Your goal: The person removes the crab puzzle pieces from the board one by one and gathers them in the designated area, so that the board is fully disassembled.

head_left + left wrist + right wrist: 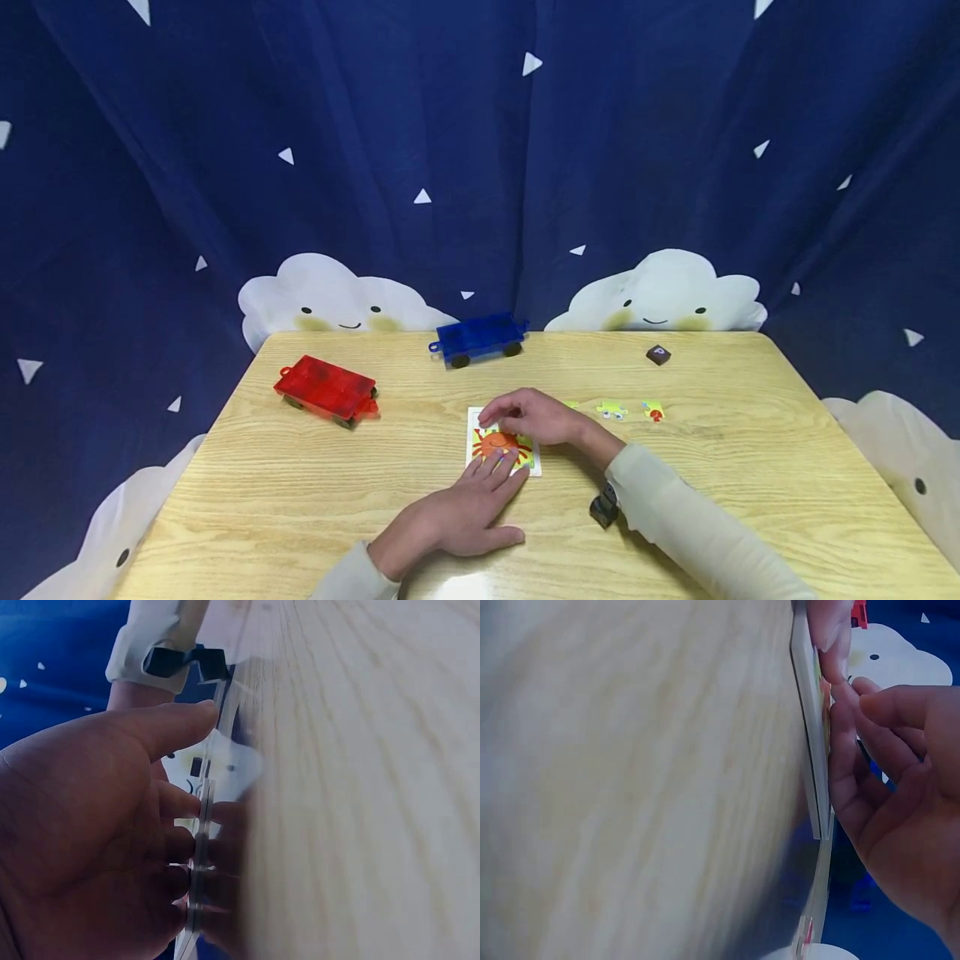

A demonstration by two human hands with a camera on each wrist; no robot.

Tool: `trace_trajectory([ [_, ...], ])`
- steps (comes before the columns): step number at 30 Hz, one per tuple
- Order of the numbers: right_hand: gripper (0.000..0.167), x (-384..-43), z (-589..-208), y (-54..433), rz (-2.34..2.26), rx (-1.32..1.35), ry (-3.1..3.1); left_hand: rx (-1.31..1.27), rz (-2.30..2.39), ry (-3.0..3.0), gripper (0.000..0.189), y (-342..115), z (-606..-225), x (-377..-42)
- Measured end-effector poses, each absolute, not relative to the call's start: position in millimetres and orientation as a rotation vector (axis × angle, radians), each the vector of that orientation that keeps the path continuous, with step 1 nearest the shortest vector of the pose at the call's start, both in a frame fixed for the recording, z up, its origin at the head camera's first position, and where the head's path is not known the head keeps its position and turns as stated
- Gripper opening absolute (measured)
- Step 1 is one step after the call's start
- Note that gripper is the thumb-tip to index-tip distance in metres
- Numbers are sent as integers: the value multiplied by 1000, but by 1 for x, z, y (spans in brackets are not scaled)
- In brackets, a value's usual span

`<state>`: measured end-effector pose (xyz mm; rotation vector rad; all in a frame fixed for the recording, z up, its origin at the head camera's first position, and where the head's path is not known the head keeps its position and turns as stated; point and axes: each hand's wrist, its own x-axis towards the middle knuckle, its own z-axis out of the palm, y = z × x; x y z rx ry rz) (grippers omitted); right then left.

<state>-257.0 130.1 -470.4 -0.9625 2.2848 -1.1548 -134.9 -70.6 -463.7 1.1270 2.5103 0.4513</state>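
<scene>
A small jigsaw puzzle (pixel 495 444) in a white frame lies flat on the table, showing an orange crab on yellow-green. My left hand (pixel 474 510) reaches over its near edge, fingers straight and resting on the lower part, thumb spread out to the side. Over the upper part is my right hand (pixel 536 417), its fingers loosely bent and its fingertips at the puzzle's surface. In the right wrist view the thumb (pixel 900 705) comes near the bent fingers, and no piece shows between them. The right hand hides some of the puzzle's upper right.
Loose puzzle pieces (pixel 612 410) lie right of the puzzle, one partly behind the right hand. A red toy wagon (pixel 327 388) stands at left, a blue one (pixel 480 337) at the back edge. A small dark block (pixel 658 355) marked P sits back right.
</scene>
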Motion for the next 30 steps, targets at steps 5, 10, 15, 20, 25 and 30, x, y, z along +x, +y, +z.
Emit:
trace_trajectory([
  [5, 31, -254, -473, 131, -1156, -954, 2294, 1136, 417, 2494, 80, -70, -463, -135],
  [10, 31, -253, -470, 129, -1162, -946, 2297, 1111, 390, 2460, 84, -72, -463, -137],
  [15, 32, -253, -469, 129, -1137, -968, 2316, 1099, 420, 2428, 83, -72, -464, -140],
  [20, 33, -253, -470, 130, -1118, -974, 2345, 1106, 448, 2424, 82, -72, -465, -141],
  [25, 38, -252, -471, 128, -1139, -999, 2301, 1110, 449, 2431, 81, -74, -465, -140],
  [30, 41, -252, -470, 127, -1148, -1020, 2279, 1118, 452, 2446, 80, -75, -466, -139],
])
